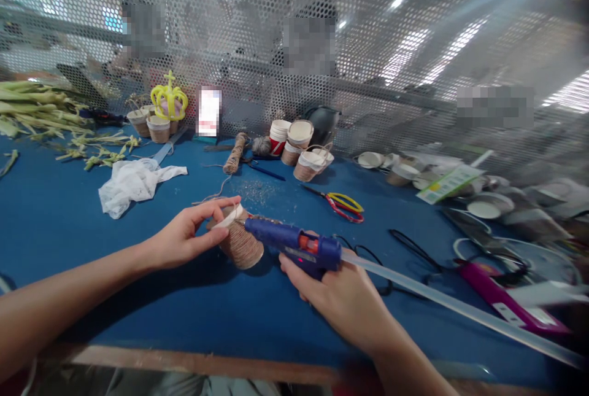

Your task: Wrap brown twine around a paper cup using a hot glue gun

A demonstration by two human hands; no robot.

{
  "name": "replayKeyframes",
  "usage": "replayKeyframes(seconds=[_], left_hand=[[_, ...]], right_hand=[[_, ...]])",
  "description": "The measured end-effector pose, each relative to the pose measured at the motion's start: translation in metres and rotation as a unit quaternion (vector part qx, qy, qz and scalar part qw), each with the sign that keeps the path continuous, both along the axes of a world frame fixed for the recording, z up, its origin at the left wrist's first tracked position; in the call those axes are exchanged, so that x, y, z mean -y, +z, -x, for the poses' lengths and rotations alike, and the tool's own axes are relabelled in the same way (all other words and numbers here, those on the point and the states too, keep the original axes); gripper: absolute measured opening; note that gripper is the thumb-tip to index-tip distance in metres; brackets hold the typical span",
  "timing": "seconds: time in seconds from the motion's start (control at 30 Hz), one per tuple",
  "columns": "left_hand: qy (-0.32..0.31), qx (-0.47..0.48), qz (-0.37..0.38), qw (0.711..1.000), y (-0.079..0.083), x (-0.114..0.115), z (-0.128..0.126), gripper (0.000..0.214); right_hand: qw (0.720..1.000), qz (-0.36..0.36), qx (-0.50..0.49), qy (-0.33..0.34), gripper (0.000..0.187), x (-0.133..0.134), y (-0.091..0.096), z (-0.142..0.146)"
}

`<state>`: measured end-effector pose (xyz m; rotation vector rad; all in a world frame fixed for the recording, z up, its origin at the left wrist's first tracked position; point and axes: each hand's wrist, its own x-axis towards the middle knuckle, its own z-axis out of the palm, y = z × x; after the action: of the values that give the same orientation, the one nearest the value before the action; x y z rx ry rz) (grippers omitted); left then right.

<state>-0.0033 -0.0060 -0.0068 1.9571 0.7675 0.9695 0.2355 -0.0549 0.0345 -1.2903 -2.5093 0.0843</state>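
My left hand pinches the rim of a twine-wrapped paper cup that lies tilted on the blue table. My right hand grips a blue hot glue gun, its nozzle touching the cup near the rim. A long clear glue stick juts out of the gun's back toward the right. A strand of twine trails from the cup toward the back.
Behind the cup stand a twine spool, stacked paper cups, yellow-red scissors, white cloth, green leaves, a yellow crown. Lids and clutter lie at right; a pink tool. Perforated screen with people behind.
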Motion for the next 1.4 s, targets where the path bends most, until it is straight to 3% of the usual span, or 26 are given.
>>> replayKeyframes(seconds=[0.23,0.4,0.53,0.73,0.97,1.13,1.27,1.4], left_hand=[[-0.008,-0.003,-0.004,1.0,0.001,0.0,0.0,0.014],[-0.011,-0.001,-0.006,1.0,0.002,0.0,0.0,0.015],[-0.016,0.002,-0.008,1.0,0.002,0.0,0.0,0.015],[-0.014,-0.002,-0.005,1.0,0.003,0.0,0.0,0.016],[-0.017,-0.004,-0.011,1.0,0.002,0.0,0.001,0.016],[-0.016,-0.006,-0.007,1.0,0.003,0.0,0.0,0.016],[-0.017,-0.004,-0.008,1.0,0.004,0.0,-0.001,0.015],[-0.016,-0.009,-0.011,1.0,0.003,0.0,0.0,0.015]], right_hand=[[0.996,0.04,-0.065,-0.041,0.022,0.004,-0.003,-0.003],[0.995,0.046,-0.066,-0.054,0.025,0.0,0.009,0.003],[0.981,0.087,-0.135,-0.113,0.02,-0.002,0.014,0.008],[0.953,0.181,-0.206,-0.132,0.022,0.005,0.001,0.004],[0.944,0.192,-0.222,-0.148,0.027,0.003,0.006,0.008],[0.966,0.139,-0.179,-0.122,0.018,0.003,0.01,0.01],[0.963,0.142,-0.189,-0.134,0.026,0.003,0.008,0.008],[0.971,0.124,-0.176,-0.109,0.022,0.005,0.003,0.006]])
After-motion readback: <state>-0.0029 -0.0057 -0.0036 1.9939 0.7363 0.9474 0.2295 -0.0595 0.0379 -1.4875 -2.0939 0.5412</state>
